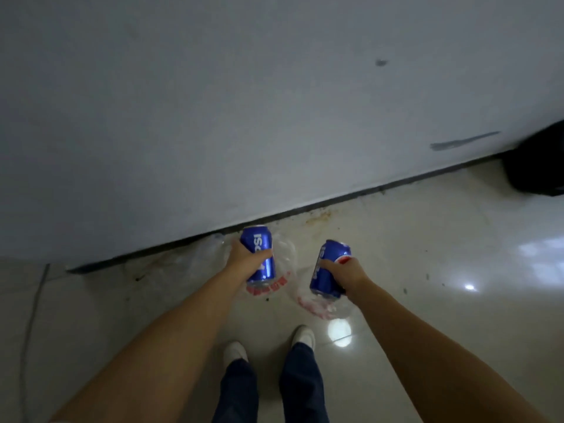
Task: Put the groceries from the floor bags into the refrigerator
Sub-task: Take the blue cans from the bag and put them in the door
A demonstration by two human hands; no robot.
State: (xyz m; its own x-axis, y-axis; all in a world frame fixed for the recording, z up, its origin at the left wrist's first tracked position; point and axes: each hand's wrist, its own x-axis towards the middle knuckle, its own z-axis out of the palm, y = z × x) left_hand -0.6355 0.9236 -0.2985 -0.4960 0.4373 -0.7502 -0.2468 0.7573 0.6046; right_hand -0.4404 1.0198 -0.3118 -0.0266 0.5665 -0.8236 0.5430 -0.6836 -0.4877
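Observation:
My left hand (244, 259) grips a blue Pepsi can (259, 254) around its middle, held above the floor near the wall. A second blue Pepsi can (325, 273) is gripped by my right hand (346, 271), a little lower and to the right. Under both cans lie clear plastic bags with red print (317, 309), flattened on the tiled floor against the wall. What else the bags contain cannot be made out. The refrigerator is not in view.
A grey-white wall (244, 102) with a dark baseboard fills the upper half. A black object (540, 166) sits on the floor at the far right by the wall. My white shoes (302, 335) and dark trousers stand just behind the bags on glossy tiles.

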